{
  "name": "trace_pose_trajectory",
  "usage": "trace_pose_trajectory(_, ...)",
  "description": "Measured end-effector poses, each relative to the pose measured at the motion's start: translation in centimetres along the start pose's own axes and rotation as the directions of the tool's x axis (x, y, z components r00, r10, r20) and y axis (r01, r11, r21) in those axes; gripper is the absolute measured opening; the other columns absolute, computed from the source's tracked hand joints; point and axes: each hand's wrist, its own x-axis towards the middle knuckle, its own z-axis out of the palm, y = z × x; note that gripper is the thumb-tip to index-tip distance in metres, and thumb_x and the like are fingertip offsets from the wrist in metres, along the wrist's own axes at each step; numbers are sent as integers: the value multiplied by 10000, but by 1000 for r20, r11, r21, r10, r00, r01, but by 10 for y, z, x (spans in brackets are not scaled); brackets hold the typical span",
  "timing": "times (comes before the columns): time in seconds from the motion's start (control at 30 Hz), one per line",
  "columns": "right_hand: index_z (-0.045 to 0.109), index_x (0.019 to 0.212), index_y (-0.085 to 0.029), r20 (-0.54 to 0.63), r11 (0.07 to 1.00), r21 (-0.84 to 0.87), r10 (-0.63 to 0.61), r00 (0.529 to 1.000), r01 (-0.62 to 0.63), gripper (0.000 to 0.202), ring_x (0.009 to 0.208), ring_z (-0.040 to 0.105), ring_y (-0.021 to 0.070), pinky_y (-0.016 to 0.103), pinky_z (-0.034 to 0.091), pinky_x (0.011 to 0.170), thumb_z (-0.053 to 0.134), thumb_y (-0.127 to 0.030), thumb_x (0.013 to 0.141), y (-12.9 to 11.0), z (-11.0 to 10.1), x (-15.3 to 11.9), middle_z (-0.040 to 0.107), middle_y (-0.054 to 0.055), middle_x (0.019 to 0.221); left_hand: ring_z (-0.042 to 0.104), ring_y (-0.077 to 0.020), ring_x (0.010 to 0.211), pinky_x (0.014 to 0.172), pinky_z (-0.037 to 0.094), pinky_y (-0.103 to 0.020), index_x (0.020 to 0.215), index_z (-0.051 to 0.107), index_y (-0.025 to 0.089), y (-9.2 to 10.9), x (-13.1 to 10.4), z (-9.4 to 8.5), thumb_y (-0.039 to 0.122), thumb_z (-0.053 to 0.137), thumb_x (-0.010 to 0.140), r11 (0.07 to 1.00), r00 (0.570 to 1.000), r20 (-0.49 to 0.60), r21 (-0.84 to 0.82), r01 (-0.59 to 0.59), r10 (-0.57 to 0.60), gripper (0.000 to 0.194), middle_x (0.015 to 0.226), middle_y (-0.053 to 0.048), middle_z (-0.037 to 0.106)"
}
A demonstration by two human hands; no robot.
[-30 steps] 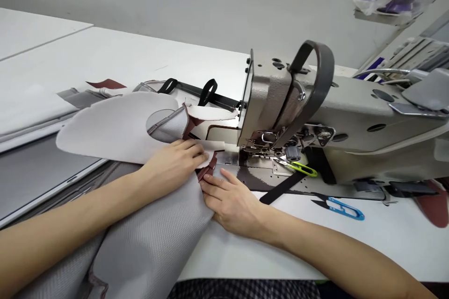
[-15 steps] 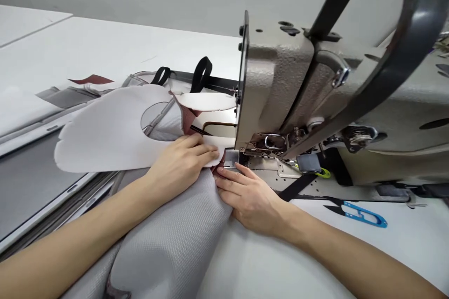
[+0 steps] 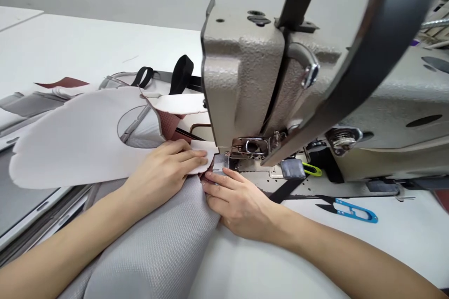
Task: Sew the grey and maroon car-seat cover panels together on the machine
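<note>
My left hand [image 3: 164, 168] presses on a white padded panel [image 3: 77, 140] with a round cutout, its fingers bent together at the panel's narrow end. Under and in front of it hangs grey textured fabric [image 3: 164, 238], folded toward me. My right hand [image 3: 238, 201] grips the edge of this fabric, thumb hidden, fingertips beside a metal plate [image 3: 220, 162] at the sewing machine [image 3: 242, 70]. Reddish-brown fabric [image 3: 170, 124] shows behind the left hand. The needle and the exact stitching spot cannot be made out.
Blue thread snips [image 3: 358, 211] lie on the white table right of my right hand. A yellow-green tool handle [image 3: 312, 169] rests by the machine bed. Black strap loops [image 3: 181, 74] stand up behind the panel. A thick dark curved bar [image 3: 351, 79] crosses before the machine.
The view has turned right, so machine, snips and fabric sit farther left in the picture. Both hands keep their hold close to the metal plate.
</note>
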Motion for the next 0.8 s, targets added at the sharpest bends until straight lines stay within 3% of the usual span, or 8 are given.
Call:
trace_pose_trajectory(0.37, 675, 1109, -127, -2, 999, -44, -26, 1000, 26, 294, 1361, 437, 258, 477, 409, 1123, 411, -165, 988, 0, -5, -2, 624, 86, 1341, 604, -225, 954, 857, 471, -383, 1065, 729, 223, 4, 7, -7, 32, 383, 902, 999, 992, 125, -49, 3, 3, 428, 1181, -12, 717)
trace_pose_trajectory(0.6, 677, 1126, -127, 4, 997, -27, -70, 998, 70, 290, 1375, 443, 276, 481, 408, 1137, 451, -119, 945, 7, -14, -18, 627, 111, 1333, 570, -226, 975, 858, 434, -373, 1004, 711, 217, 29, 18, -6, 56, 442, 907, 994, 981, 172, -32, 101, -94, 328, 1124, -15, 715)
trace_pose_trajectory(0.8, 677, 1140, -108, -30, 996, -26, -92, 995, 91, 358, 1413, 415, 227, 397, 376, 1190, 423, -60, 891, 18, -21, -38, 642, 101, 1322, 558, -246, 960, 873, 437, -403, 925, 685, 177, 55, 32, -3, 76, 470, 914, 988, 964, 219, 31, 149, -152, 237, 987, -54, 716)
